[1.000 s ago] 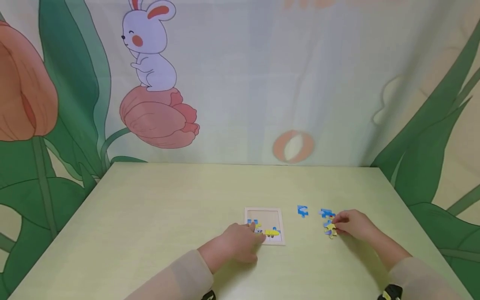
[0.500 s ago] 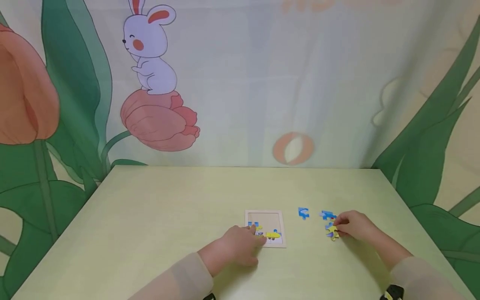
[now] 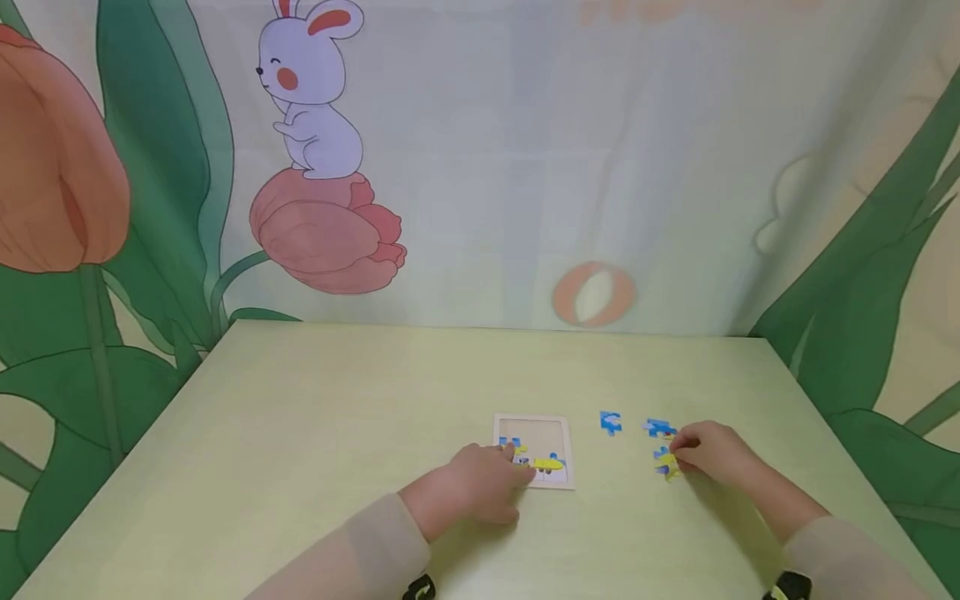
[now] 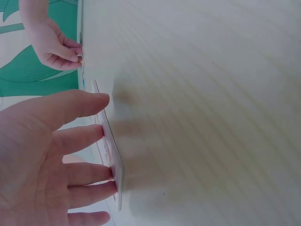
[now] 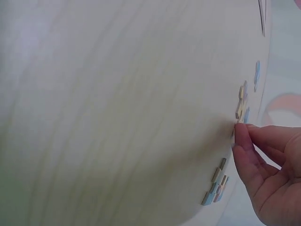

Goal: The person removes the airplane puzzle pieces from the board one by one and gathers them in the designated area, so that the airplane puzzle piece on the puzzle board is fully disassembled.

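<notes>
Toward the right edge of the table (image 3: 750,379), a puzzle piece (image 3: 666,463) is seemingly being pinched by the right hand (image 3: 708,450); nearer mid-table, a partly filled frame (image 3: 534,433) is being touched by the left hand (image 3: 483,485), fingers extended, its bare top apparently awaiting the loose pieces (image 3: 611,422).

The pinched yellow puzzle piece (image 3: 669,465) seems to have shifted slightly.

this looks like a playroom: a cartoon-rabbit backdrop (image 3: 465,200) hangs behind the table (image 3: 360,392).
</notes>
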`<action>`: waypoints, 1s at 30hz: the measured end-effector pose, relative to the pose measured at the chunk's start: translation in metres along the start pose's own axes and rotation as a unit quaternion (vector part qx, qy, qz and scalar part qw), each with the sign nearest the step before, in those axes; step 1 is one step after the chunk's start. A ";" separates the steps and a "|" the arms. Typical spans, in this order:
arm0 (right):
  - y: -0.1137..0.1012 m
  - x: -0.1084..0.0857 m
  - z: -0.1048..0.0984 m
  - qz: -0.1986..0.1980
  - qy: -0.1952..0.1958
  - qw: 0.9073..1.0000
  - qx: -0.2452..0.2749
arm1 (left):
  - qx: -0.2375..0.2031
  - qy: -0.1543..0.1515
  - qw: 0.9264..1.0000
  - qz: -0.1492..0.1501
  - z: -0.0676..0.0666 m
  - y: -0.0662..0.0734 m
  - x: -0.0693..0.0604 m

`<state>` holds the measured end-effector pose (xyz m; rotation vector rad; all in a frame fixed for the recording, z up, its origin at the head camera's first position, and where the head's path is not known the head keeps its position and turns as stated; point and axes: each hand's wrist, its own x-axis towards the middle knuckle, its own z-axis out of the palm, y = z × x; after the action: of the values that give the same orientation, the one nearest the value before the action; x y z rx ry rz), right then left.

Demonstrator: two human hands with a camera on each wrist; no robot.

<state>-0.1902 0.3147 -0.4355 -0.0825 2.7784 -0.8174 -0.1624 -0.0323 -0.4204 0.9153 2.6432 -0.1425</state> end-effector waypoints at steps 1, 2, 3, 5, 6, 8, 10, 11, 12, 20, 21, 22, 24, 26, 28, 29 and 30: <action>-0.001 -0.001 -0.001 -0.003 0.007 1.000 0.003 | -0.002 -0.001 1.000 0.000 0.000 -0.001 0.000; -0.002 -0.003 -0.003 -0.008 0.016 1.000 0.008 | -0.004 -0.001 1.000 0.000 -0.001 -0.002 0.000; -0.004 -0.004 -0.006 -0.013 0.025 1.000 0.013 | -0.007 -0.001 1.000 0.002 -0.001 -0.003 0.000; -0.006 -0.006 -0.011 -0.019 0.039 0.998 0.036 | -0.015 -0.001 1.000 0.006 -0.001 -0.005 0.000; -0.006 -0.007 -0.013 -0.022 0.044 0.998 0.050 | -0.022 0.000 1.000 0.008 0.000 -0.005 0.000; -0.008 -0.006 -0.016 -0.025 0.048 0.995 0.086 | -0.031 0.003 0.999 0.010 0.000 -0.006 -0.001; -0.009 -0.003 -0.016 -0.026 0.040 0.991 0.121 | -0.042 0.004 0.999 0.005 0.001 -0.006 -0.002; -0.010 -0.002 -0.015 -0.029 0.034 0.990 0.137 | -0.046 0.005 0.999 0.003 0.002 -0.006 -0.003; -0.012 0.000 -0.013 -0.029 0.026 0.988 0.151 | -0.051 0.006 0.999 0.000 0.002 -0.006 -0.003; -0.035 0.006 0.009 -0.047 -0.014 0.979 0.200 | -0.039 0.017 0.999 0.010 0.004 -0.005 -0.005; -0.039 0.007 0.011 -0.050 -0.017 0.977 0.205 | -0.039 0.017 0.999 0.012 0.004 -0.005 -0.006; -0.042 0.008 0.014 -0.052 -0.019 0.976 0.210 | -0.039 0.017 0.999 0.013 0.003 -0.005 -0.006; -0.049 0.010 0.020 -0.057 -0.025 0.974 0.216 | -0.045 0.016 0.999 0.014 0.002 -0.005 -0.008; -0.055 0.011 0.027 -0.061 -0.031 0.973 0.219 | -0.050 0.015 0.999 0.015 0.001 -0.005 -0.010; -0.063 0.012 0.033 -0.064 -0.035 0.973 0.220 | -0.049 0.019 0.998 0.017 0.000 -0.006 -0.012; -0.067 0.012 0.035 -0.067 -0.038 0.972 0.222 | -0.047 0.023 0.998 0.019 0.001 -0.007 -0.013; -0.070 0.012 0.037 -0.069 -0.043 0.971 0.223 | -0.044 0.026 0.999 0.019 0.001 -0.007 -0.013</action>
<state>-0.1941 0.2347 -0.4304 -0.2230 2.4617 -1.4158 -0.1570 -0.0457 -0.4168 0.9509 2.6547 0.0056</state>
